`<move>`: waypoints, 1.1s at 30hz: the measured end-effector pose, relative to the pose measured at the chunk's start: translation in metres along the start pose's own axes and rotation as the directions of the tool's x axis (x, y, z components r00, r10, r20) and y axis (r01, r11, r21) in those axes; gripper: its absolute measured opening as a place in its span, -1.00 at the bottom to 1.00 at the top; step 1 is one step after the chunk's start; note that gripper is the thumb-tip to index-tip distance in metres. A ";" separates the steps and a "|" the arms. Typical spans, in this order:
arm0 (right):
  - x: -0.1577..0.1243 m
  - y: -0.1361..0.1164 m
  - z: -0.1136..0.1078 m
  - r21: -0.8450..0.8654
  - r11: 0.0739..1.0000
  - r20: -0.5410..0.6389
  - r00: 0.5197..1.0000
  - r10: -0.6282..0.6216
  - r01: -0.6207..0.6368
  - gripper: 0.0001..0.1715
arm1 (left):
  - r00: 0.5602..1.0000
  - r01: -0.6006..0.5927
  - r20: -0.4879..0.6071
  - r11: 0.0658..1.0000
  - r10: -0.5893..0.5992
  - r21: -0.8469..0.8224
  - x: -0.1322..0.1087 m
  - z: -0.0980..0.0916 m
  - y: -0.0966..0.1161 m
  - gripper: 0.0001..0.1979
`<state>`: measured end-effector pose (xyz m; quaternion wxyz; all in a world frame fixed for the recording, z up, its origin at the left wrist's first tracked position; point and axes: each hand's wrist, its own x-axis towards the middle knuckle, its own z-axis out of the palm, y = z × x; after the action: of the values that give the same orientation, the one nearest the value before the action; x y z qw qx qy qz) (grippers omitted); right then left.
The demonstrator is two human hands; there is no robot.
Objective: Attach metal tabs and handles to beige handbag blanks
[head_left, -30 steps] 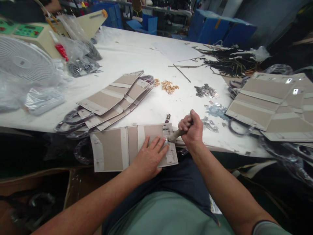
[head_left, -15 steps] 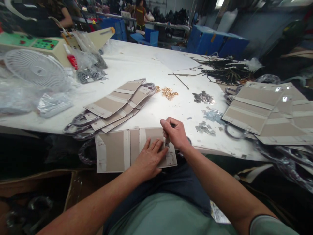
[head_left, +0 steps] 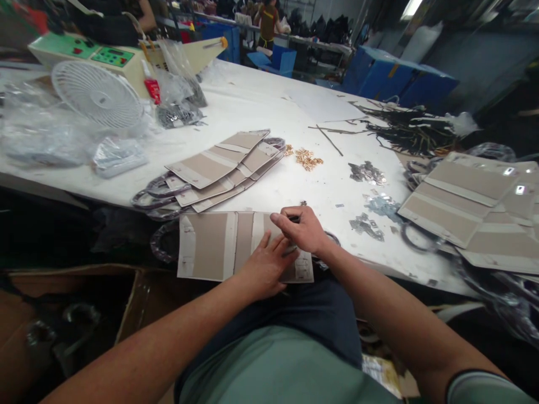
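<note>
A beige panel point(head_left: 210, 247) with pale strips lies at the table's front edge, over my lap. Flat on its right part rests my left hand point(head_left: 269, 265), fingers spread. Just above and to the right, my right hand point(head_left: 302, 227) is closed around a dark, slim tool point(head_left: 293, 219), whose lower end is hidden by the hands. Wrapped handles point(head_left: 164, 241) stick out from beneath the panel's left side. Behind it lies a stack of similar panels point(head_left: 219, 160).
Gold pieces point(head_left: 309, 159) and metal plates point(head_left: 368, 173) lie on the white table point(head_left: 269, 106). More panels point(head_left: 463, 191) are stacked at right. A white fan point(head_left: 97, 94), plastic bags and a machine point(head_left: 90, 53) stand at left; a person point(head_left: 267, 25) is far behind.
The view has swung left, so the scene sits further right. My right hand still grips the tool and has shifted slightly left over the panel; my left hand stays on it.
</note>
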<state>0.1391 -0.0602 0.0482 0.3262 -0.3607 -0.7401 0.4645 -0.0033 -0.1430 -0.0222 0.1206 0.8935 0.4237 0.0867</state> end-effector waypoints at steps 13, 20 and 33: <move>-0.013 0.006 -0.020 0.209 0.974 -0.270 0.962 -0.032 0.091 -0.39 | 1.000 -0.017 0.007 1.000 0.017 0.022 -0.002 0.006 -0.003 -0.05; -0.024 0.026 -0.013 0.157 0.988 -0.325 0.944 0.048 0.004 -0.40 | 1.000 -0.002 0.031 0.999 0.001 0.034 0.000 -0.003 0.001 -0.11; -0.153 0.023 -0.020 0.474 0.867 -0.307 0.894 0.327 -0.154 -0.36 | 0.995 0.093 -0.018 0.996 -0.094 -0.011 -0.004 -0.015 0.012 -0.29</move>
<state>0.2415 -0.1722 0.0116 0.4732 -0.4516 -0.4880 0.5779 -0.0005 -0.1515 -0.0041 0.1252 0.8712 0.4657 0.0916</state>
